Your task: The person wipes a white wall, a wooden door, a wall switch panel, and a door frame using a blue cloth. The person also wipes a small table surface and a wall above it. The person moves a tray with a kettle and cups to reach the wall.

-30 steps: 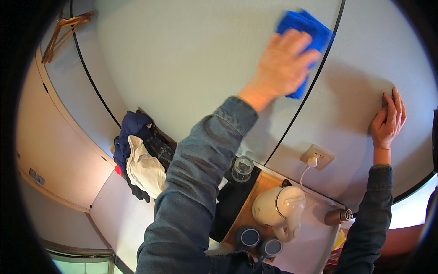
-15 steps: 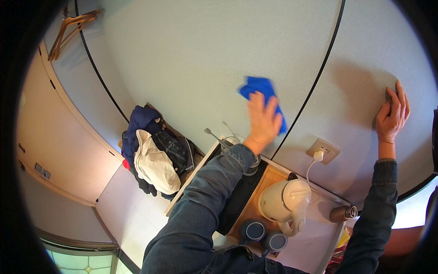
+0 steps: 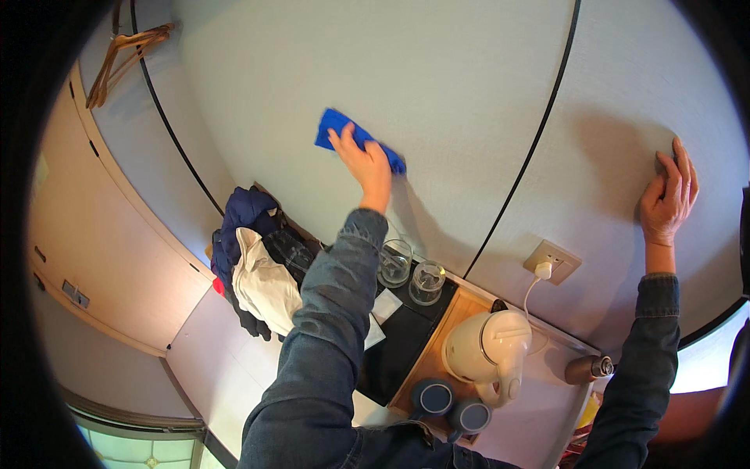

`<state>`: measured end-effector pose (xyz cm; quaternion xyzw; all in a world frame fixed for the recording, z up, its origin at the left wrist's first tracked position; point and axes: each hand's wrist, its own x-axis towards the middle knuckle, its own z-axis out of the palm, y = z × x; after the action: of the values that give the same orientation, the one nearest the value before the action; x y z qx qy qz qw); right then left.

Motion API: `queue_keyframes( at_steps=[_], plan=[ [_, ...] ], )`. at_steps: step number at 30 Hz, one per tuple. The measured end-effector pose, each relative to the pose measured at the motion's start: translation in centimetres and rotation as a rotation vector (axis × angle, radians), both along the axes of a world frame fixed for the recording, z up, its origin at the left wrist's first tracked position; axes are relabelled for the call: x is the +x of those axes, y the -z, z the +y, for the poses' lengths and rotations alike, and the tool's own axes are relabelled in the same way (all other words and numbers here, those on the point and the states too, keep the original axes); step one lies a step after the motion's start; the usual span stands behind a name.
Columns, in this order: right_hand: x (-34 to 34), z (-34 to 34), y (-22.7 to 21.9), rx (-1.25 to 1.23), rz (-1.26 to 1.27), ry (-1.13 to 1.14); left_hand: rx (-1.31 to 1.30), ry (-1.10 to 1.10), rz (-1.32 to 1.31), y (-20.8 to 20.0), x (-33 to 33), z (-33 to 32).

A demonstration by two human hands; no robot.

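Against the pale wall [image 3: 445, 78], my left hand [image 3: 367, 166] presses a folded blue cloth [image 3: 334, 125], its fingers bent over the cloth and the thumb side hidden in part. Further right, my right hand [image 3: 668, 195] leans on the same wall with fingers stretched out and nothing in them. A black seam strip [image 3: 539, 125] runs down the wall between the two hands. Beneath the left forearm are two clear glasses [image 3: 426, 283] on a black tray.
A cream electric kettle [image 3: 476, 344] stands on a wooden board, its cord plugged into a wall socket [image 3: 552, 262]. Two blue-grey mugs [image 3: 432, 397] sit in front. A brown bottle [image 3: 587, 369] is at right. Clothes [image 3: 262, 273] are piled at left; wooden hangers [image 3: 125, 59] hang above.
My left hand has slid the blue cloth leftward and slightly up along the wall, away from the black strip. The glasses now show more fully. My right hand has barely moved.
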<state>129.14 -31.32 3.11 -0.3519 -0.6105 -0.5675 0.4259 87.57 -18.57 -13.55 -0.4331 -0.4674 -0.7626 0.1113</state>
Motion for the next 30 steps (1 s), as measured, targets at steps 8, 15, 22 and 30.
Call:
queue_keyframes(
  at_steps=[8, 15, 22, 30],
  plan=[
    [-0.1, 0.0, -0.1, 0.017, -0.008, -0.018, 0.346, 0.069, 0.505, -13.1, 10.3, -1.9],
    [-0.2, -0.1, 0.0, 0.001, 0.002, -0.021, 0.409, 0.229, 0.804, -13.6, 11.7, -3.9],
    [-0.1, 0.0, 0.1, -0.026, 0.034, 0.014, 0.300, 0.081, 0.271, -16.5, -1.0, 2.0],
    [-1.2, -1.1, -0.5, -0.061, 0.039, -0.046, 0.408, 0.079, 0.495, -16.3, 12.2, -1.7]
  ],
)
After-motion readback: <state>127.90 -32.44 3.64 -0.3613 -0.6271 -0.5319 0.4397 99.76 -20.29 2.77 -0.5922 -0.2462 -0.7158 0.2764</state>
